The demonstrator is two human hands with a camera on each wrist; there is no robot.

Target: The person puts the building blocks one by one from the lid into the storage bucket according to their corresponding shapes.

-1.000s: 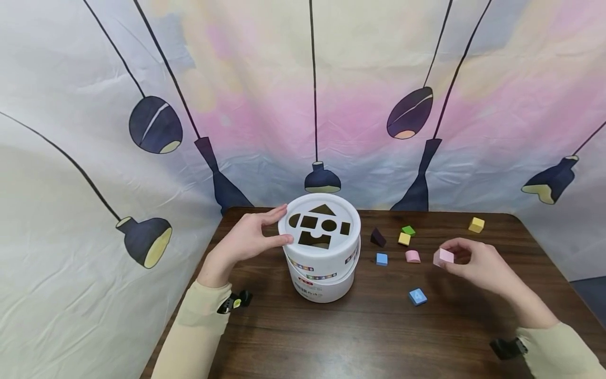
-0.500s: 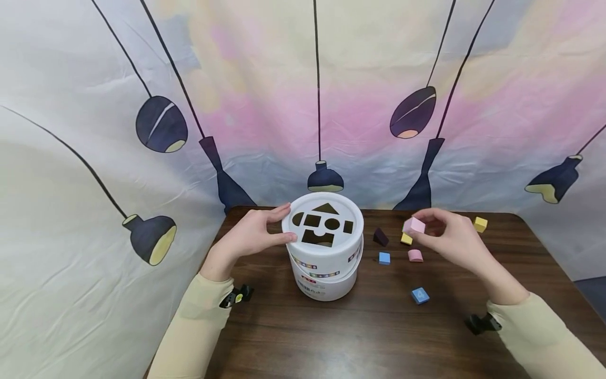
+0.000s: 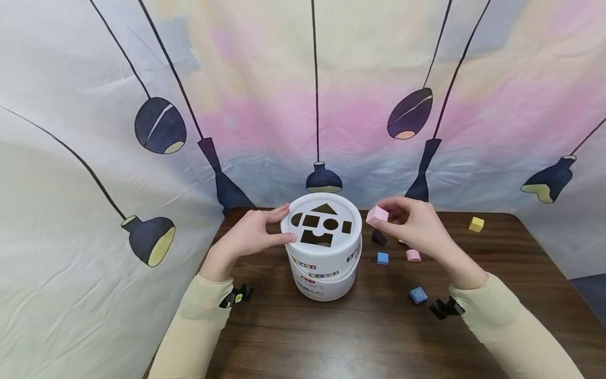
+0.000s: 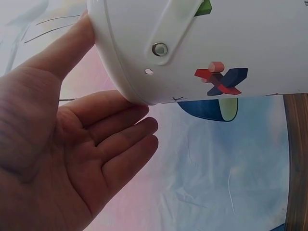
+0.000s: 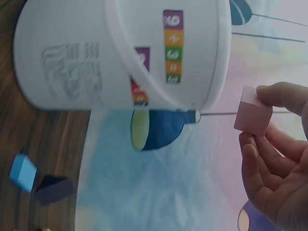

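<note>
A white round bucket (image 3: 326, 287) stands on the table, its lid (image 3: 347, 210) cut with several shaped holes. My left hand (image 3: 250, 234) rests on the lid's left rim, thumb at the near side and fingers at the far side. In the left wrist view, the thumb and index finger touch the rim while the other fingers extend loosely beside it. My right hand (image 3: 418, 221) pinches a pink cube block (image 3: 377, 216) between thumb and fingers, just right of the lid. The right wrist view shows that pink cube (image 5: 253, 115) apart from the bucket.
Right of the bucket lie a dark triangular block (image 3: 379, 238), a blue block (image 3: 382, 258), a pink rounded block (image 3: 413, 256) and another blue block (image 3: 418, 295). A yellow block (image 3: 476, 224) sits farther right, near the back edge. A patterned cloth (image 3: 265, 105) hangs behind the table (image 3: 331, 337).
My right hand has carried the pink cube leftward and up, from above the table's right part to beside the lid. My left hand has stayed at the rim.
</note>
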